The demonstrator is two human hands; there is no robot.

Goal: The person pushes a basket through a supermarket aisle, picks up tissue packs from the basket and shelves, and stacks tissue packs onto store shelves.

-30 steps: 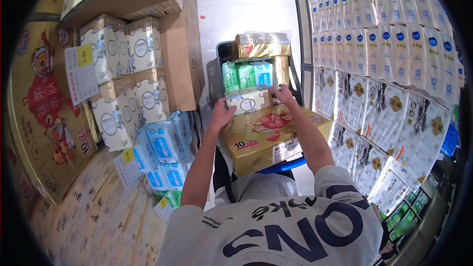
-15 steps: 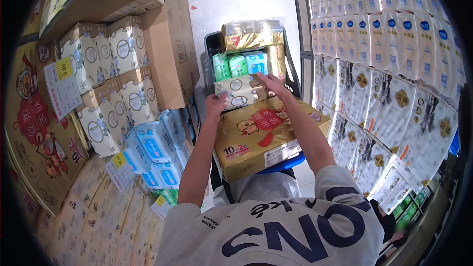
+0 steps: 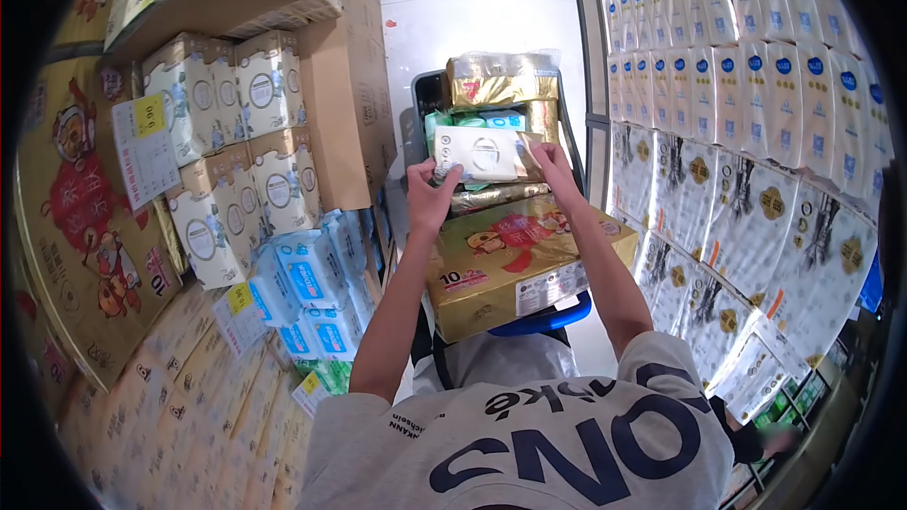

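Between both hands is a cream tissue pack (image 3: 487,153) with a round label, raised over the basket. My left hand (image 3: 433,191) grips its left end, thumb on the near side. At the right end my right hand (image 3: 557,175) is closed on the same pack. Under and behind it in the dark basket (image 3: 432,93) are a gold pack (image 3: 501,85), green packs largely hidden, and a blue pack (image 3: 504,120). A large gold box (image 3: 510,255) with a red print lies just nearer my body, beneath my forearms.
Shelves at left hold cream tissue packs (image 3: 196,99), blue packs (image 3: 312,269) and price cards (image 3: 145,153). A cardboard box (image 3: 342,113) stands beside the basket. Stacked white packs (image 3: 727,189) line the right. Part of another person's hand (image 3: 779,439) shows lower right.
The cream pack has been lifted by both hands and tilted up, now covering much of the green and blue packs. A gold surface shows beneath it.
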